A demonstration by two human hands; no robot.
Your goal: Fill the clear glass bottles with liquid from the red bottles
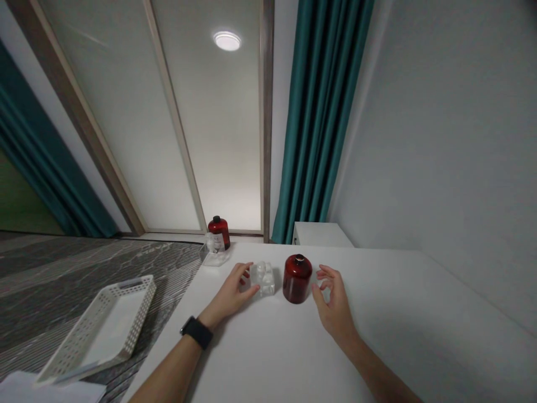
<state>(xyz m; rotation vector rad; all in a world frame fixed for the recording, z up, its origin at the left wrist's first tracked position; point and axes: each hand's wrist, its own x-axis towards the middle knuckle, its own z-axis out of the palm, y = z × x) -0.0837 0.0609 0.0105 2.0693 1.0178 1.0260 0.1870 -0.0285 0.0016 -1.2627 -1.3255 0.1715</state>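
Note:
A clear, lumpy block (pixel 263 279), perhaps glass or plastic, sits on the white table (pixel 268 347). At its left side is my left hand (pixel 235 288), thumb and fingers spread apart; I cannot tell whether the fingertips touch it. Just right of the block stands a dark red, rounded bottle (pixel 297 280) with an uncapped-looking short neck. My right hand (pixel 333 299) is close to the bottle's right side, its fingers curved and apart, holding nothing. A black watch is on my left wrist.
At the table's far left corner stand another red bottle (pixel 218 229) with a black cap and a clear tray-like thing (pixel 216 257). A white perforated basket (pixel 100 324) lies to the left, below the table. Behind are a white cabinet (pixel 323 234), teal curtains (pixel 323 123) and frosted doors.

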